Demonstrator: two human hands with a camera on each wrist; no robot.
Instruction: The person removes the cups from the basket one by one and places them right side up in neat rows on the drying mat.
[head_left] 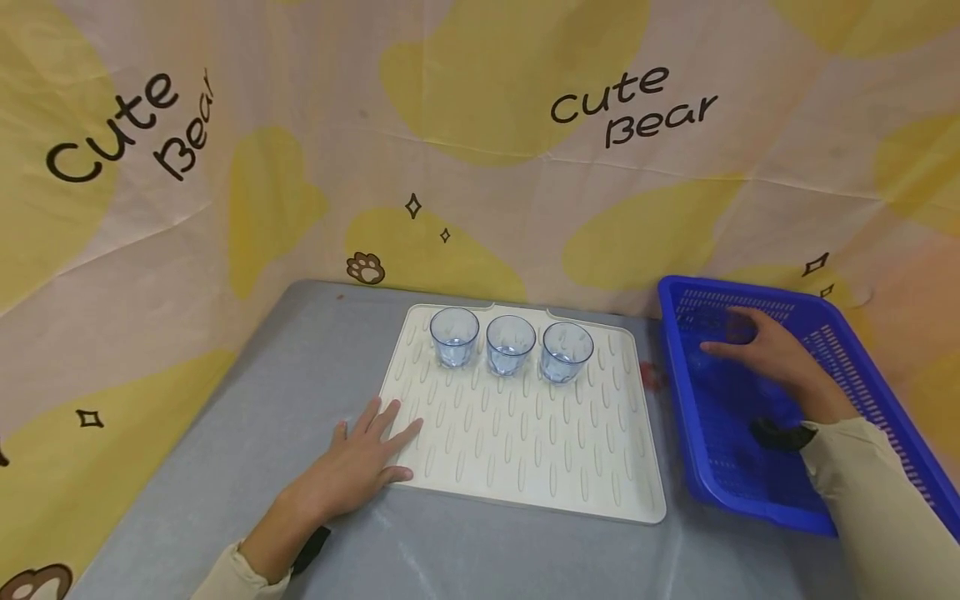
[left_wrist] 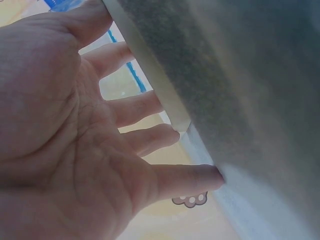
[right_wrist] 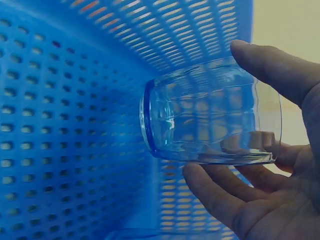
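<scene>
Sleeves: nearest, two pale cuffs (head_left: 885, 500), with a dark band (head_left: 310, 550) showing at each wrist.
Left hand: palm down at the near left corner of the mat; the fingers of this left hand (head_left: 352, 471) are straight and spread apart, fingertips at the mat's edge, gripping nothing.
Table: grey and smooth, the table (head_left: 247, 400) lies under everything.
Mat: a cream, ribbed drying mat (head_left: 517, 450) lies flat in the middle of the table.
Basket: a blue basket (head_left: 738, 433) with slotted walls stands just right of the mat.
Right hand: reaching into the basket; thumb and fingers of this right hand (head_left: 772, 354) are clamped on opposite sides of a glass.
Held glass: clear, with a blue line round one end, the held glass (right_wrist: 210, 115) is inside the basket; I cannot tell whether it touches the floor.
Glasses: three clear glasses (head_left: 511, 346) stand upright in a row along the mat's far half, small gaps between.
Cloth: behind all, a pink and yellow cloth (head_left: 285, 200) reads "Cute Bear" twice.
</scene>
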